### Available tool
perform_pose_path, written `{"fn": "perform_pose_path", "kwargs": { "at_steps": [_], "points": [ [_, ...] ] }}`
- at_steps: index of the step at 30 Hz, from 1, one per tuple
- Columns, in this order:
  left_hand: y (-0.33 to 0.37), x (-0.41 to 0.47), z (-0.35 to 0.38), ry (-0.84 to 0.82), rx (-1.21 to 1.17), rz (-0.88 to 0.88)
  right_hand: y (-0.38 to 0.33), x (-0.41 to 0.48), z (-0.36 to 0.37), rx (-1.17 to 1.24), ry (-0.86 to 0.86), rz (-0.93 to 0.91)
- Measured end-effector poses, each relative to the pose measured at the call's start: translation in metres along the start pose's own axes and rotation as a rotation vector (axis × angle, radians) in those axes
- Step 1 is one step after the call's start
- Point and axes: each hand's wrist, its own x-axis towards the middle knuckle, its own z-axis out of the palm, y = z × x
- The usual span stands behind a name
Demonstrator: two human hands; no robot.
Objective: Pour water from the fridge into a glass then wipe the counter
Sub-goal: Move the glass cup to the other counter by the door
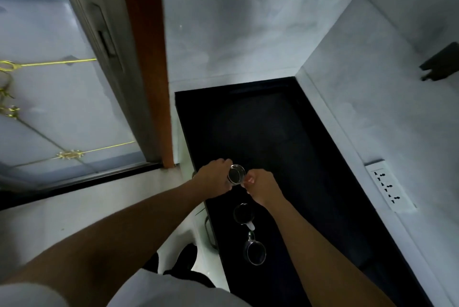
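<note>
- Glass (236, 174): clear, mouth up, at the near-left part of the dark counter (285, 137). Whether it stands on the counter or is lifted, cannot tell. Contents not resolvable.
- Left hand (215, 180): fingers wrapped round the glass wall from the left.
- Right hand (263, 188): fingers curled, tips just beside the right rim. Whether they touch or pinch it, cannot tell.
- Mug (244, 213) and second mug (255, 252) stand nearer on the counter, apart from the glass.
- Handling (judged): light, rigid and smooth-walled, slippery if wet, breakable on the hard counter. Take hold mid-wall with a full wrap, not at the rim.
</note>
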Motion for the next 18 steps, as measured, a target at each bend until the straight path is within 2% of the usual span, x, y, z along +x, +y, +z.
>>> {"fn": "perform_pose_path", "kwargs": {
  "at_steps": [11,18],
  "points": [
    [-0.006,0.022,0.03,-0.069,0.087,0.012,0.019,0.021,0.014,-0.095,-0.089,0.076],
    [-0.01,0.028,0.037,-0.076,0.124,-0.003,0.022,0.024,0.02,-0.029,-0.062,0.087]
  ]
}}
